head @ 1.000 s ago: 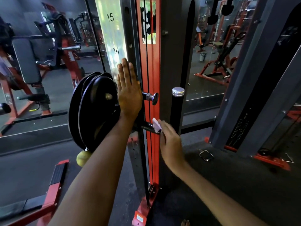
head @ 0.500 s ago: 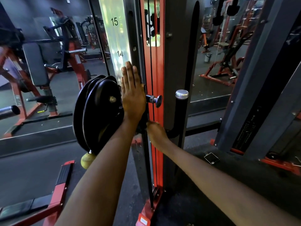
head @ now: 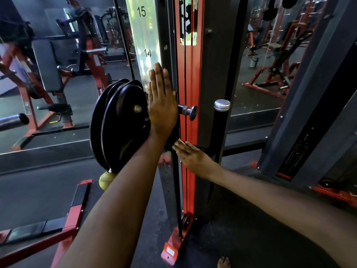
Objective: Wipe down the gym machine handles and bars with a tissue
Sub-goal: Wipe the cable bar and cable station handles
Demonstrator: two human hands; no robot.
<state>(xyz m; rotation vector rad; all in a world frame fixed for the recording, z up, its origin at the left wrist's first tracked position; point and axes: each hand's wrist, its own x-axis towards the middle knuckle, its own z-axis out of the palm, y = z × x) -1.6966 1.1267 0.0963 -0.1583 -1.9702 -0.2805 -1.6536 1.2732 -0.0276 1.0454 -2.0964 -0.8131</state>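
The left hand (head: pixel 161 105) lies flat, fingers straight, against the dark steel upright (head: pixel 170 60) beside glossy black round weight plates (head: pixel 121 124). The right hand (head: pixel 193 156), fingers extended, presses the matte black horizontal bar (head: pixel 207 149); any tissue is hidden beneath it.

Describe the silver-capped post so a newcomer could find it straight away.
Find the red upright of the cable machine. Just right of it stands a short black post, beyond the right hand. Its shiny silver cap sets it apart from the smaller dark knob beside it.

left hand (head: pixel 162 105) raised flat, fingers straight; right hand (head: pixel 191 155) extended forward, fingers straight.
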